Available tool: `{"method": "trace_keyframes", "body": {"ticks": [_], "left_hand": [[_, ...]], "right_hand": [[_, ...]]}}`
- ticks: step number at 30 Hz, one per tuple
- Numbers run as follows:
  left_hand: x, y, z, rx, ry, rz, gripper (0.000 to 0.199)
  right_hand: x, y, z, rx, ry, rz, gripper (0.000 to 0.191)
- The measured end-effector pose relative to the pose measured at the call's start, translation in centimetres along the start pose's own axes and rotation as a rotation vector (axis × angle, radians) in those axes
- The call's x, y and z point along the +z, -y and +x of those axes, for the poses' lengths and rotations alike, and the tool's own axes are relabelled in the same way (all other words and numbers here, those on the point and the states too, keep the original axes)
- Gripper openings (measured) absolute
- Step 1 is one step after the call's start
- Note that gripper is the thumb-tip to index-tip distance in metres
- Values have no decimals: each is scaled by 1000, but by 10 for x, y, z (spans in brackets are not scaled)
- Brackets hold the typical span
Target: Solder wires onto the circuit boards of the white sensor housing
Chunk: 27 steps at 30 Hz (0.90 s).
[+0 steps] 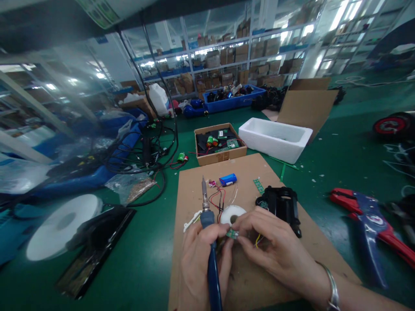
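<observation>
My left hand [197, 257] is closed around a blue-handled soldering iron [212, 272], whose bare metal tip points up and away from me. Between its thumb and fingers it also pinches a small green circuit board [232, 233]. The fingertips of my right hand [272, 244] close on the board's other edge, with a short yellow wire [258, 240] showing under them. Just behind the board lies a white disc [232, 213] with a hole in it. A blue cylindrical battery [228, 179] with red and black wires [222, 198] rests farther back on the cardboard sheet [194, 185].
A black plastic part [285, 205] and a green board strip [258, 185] lie to the right. Beyond stand a cardboard box of parts [220, 157] and a white foam box [274, 140]. Red-and-blue pliers [369, 216] lie far right, a white spool [65, 224] left.
</observation>
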<state>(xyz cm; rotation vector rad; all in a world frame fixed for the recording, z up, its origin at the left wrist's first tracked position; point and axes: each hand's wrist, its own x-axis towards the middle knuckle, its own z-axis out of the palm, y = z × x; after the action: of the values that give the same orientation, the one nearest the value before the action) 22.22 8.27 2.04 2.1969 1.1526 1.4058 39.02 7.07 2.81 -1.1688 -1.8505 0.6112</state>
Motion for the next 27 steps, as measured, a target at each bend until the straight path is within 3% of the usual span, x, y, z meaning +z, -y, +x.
{"method": "trace_keyframes", "body": {"ticks": [13, 27], "left_hand": [[1, 2, 0, 93, -16, 95, 29], [-5, 2, 0, 118, 38, 159, 30]], "right_hand": [[2, 0, 4, -135, -91, -73, 16], [7, 2, 4, -34, -100, -109, 15]]}}
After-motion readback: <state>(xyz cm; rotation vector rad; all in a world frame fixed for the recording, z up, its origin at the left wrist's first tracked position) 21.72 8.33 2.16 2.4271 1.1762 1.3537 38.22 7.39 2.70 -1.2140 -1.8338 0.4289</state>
